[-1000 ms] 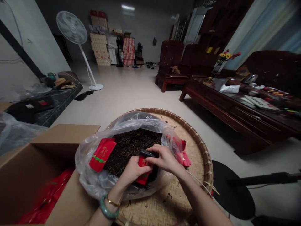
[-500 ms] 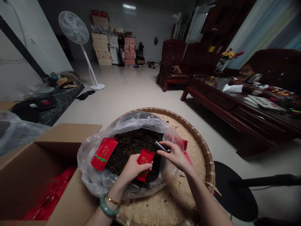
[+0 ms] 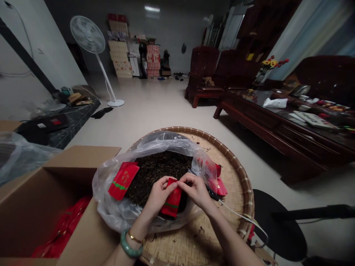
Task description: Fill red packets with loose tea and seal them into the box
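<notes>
Between my two hands is a small red packet (image 3: 172, 204) with a green band, over the open plastic bag. My left hand (image 3: 158, 195) grips its upper left side between thumb and fingers. My right hand (image 3: 195, 188) pinches the packet's top right corner. Dark, dry tea leaves (image 3: 152, 168) fill the clear plastic bag (image 3: 108, 214). More red packets (image 3: 122, 181) with gold writing lie on the bag's left part. Beside my right wrist is a slim black device (image 3: 213, 195) with a white cord, partly hidden by the hand.
The bag rests on a round woven bamboo tray (image 3: 202, 240). Other red packets (image 3: 222, 188) lie on its right side. An open cardboard box (image 3: 80, 225) with red packets inside stands at the left. A black round stand base (image 3: 277, 225) is on the floor at right.
My right hand has let go of the slim dark device, now beside its wrist with the cord showing. It has moved left and down onto the packet's top edge.
</notes>
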### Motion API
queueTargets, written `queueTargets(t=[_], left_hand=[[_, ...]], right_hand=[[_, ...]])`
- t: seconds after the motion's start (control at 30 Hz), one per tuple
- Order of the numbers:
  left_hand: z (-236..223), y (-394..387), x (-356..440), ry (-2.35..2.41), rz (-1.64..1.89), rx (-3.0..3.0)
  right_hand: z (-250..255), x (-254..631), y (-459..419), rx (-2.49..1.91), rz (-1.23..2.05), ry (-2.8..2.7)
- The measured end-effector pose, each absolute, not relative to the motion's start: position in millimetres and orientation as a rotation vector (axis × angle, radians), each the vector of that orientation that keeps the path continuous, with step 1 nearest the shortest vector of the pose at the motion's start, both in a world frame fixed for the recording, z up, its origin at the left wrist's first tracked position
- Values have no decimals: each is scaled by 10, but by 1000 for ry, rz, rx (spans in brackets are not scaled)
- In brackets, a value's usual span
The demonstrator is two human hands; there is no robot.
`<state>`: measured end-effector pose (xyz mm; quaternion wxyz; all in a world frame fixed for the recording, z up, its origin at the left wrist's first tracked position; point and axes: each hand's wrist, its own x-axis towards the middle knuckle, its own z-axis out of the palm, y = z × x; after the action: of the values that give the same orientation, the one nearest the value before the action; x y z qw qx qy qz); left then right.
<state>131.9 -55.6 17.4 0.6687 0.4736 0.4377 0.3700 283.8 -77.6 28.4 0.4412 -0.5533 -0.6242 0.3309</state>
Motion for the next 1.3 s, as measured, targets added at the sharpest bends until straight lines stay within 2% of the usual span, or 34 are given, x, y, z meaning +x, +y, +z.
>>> queueTargets(t=[0.1,0.2,0.37,0.47,0.6,0.63,0.77,0.9,1.0,1.13,1.2,1.3], left_hand=[[172,-550,1315,1033,923,1104],[159,-557,1318,1034,981,1100],[146,-551,1273,962,962,1031],[125,-538,1215,968,1046,951],[38,-532,1206,1099,1205,1033],[17,-532,1216,1134,1219,1087],[31,-505,1156,1288,1304,1442],[151,-347,732,1685,1460,1829],[136,-180,303,2004,1164,2010],[-3,-35,-14,2154,731,2080],[-49,-21,-34,2176,671,2096],[-66,-63,16,2176,757,2134]], right_hand=[[278,2828,-793,-1379,872,-1536],[278,2797,-816,-1403,1073,-1454],[182,2770,-854,-1340,1266,-1356],[122,2915,-817,-1372,1141,-1047],[268,2965,-749,-1287,774,-582],[351,2904,-753,-1261,814,-599],[680,2546,-795,-938,1432,-1105],[675,2497,-750,-909,1552,-1102],[489,2647,-732,-1064,1601,-1064],[308,2766,-765,-1188,1597,-1081],[278,2766,-776,-1215,1570,-1097],[262,2742,-774,-1233,1527,-1117]])
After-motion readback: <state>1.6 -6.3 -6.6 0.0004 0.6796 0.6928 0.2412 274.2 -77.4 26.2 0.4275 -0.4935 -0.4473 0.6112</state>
